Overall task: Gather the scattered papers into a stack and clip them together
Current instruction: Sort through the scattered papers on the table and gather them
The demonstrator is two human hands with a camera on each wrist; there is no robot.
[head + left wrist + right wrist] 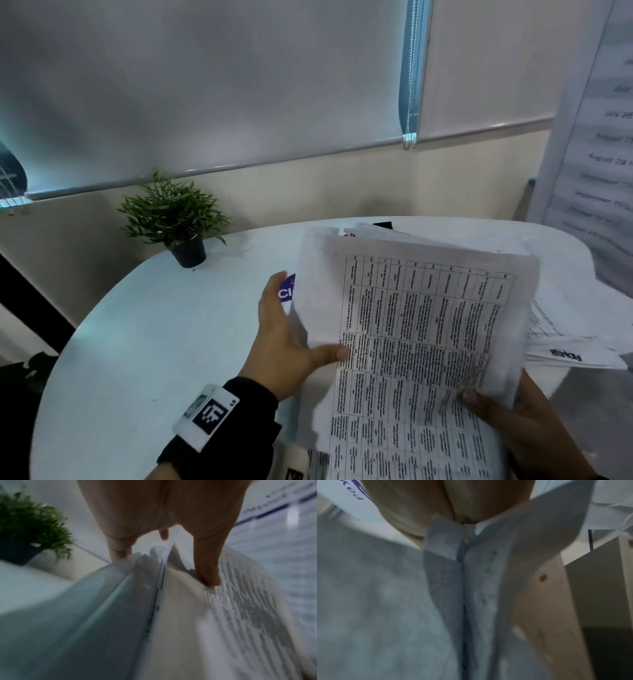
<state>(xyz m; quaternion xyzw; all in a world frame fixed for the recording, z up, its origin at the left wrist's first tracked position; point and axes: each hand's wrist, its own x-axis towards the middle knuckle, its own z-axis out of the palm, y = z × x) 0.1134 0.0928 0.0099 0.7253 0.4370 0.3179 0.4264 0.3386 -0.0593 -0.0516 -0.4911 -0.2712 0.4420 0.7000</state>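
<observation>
A stack of papers [428, 342], its top sheet printed with a dense table, is held tilted above the white table [154, 325]. My left hand [287, 332] grips its left edge, thumb on the printed page and fingers behind. In the left wrist view the thumb [207, 568] presses the top sheet of the fanned stack [171, 615]. My right hand [496, 404] pinches the stack's lower right edge, thumb on top. The right wrist view is filled by the stack's sheet edges [462, 588] under the right hand [436, 500]. Several loose papers [565, 346] lie on the table to the right.
A small potted plant [174, 216] stands at the table's far left edge. A purple-and-white sheet [287, 291] shows behind my left hand. A small black shape [383, 225] lies on papers at the far side. A printed banner [599, 154] stands at the right.
</observation>
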